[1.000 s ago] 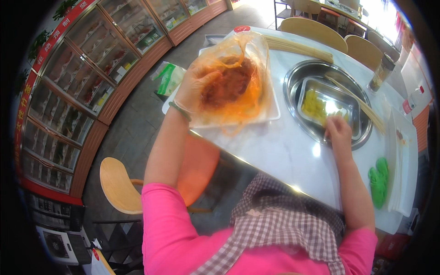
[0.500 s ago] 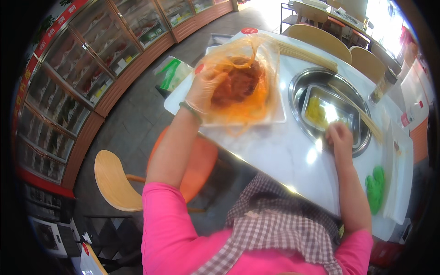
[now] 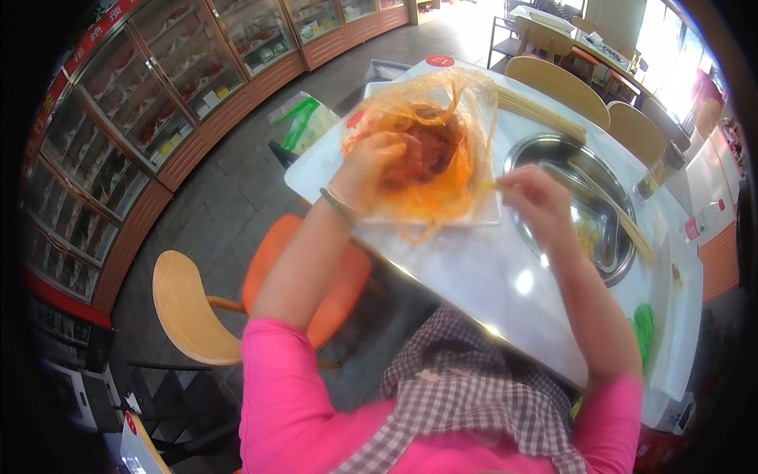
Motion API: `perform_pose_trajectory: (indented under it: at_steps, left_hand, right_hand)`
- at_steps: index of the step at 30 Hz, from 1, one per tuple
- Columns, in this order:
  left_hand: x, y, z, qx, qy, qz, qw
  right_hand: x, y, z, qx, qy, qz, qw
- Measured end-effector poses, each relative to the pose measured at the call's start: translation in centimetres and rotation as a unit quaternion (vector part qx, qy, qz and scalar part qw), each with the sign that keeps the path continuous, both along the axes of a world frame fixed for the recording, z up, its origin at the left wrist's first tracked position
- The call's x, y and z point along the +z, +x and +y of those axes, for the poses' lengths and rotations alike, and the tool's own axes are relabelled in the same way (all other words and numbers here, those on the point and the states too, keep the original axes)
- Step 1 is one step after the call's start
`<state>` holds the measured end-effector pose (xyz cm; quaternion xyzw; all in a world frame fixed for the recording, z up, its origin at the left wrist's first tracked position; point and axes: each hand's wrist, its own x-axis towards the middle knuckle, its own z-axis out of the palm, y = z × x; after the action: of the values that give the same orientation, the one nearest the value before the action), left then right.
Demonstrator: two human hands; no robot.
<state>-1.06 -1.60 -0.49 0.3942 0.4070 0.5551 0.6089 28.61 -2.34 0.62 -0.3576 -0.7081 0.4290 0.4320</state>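
My left hand (image 3: 367,162) reaches into an open orange-tinted plastic bag (image 3: 474,118) of dark red, sauce-coated meat (image 3: 442,146). Its fingers are closed on a piece of meat at the left side of the heap, though blur softens the edges. The bag lies on a white tray (image 3: 482,217). My right hand (image 3: 541,201) is over the gap between the bag and a round steel bowl (image 3: 525,154), pinching a small yellow food piece (image 3: 491,186) at the bag's right edge. Inside the bowl, a rectangular metal tray (image 3: 616,237) holds more yellow pieces (image 3: 586,229), partly hidden by my right hand.
Bamboo skewers (image 3: 545,114) lie behind the bowl, and others (image 3: 632,229) rest across it. To the right are a shaker jar (image 3: 662,170), a green plastic item (image 3: 643,336) and a long white tray (image 3: 675,316). An orange-seated chair (image 3: 339,288) stands by the table's left edge.
My right hand has risen from the metal tray and moved left to the bag, carrying a yellow piece. My left hand stays at the meat, slightly farther right.
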Motion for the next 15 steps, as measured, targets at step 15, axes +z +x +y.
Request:
perform_pose_trajectory:
  at_steps: [15]
  left_hand:
    - [0.5,1.2,-1.3,-0.046,0.068,0.029,0.996]
  right_hand:
    - [-0.1,-9.2,2.2,-0.046,0.112,0.014,0.993]
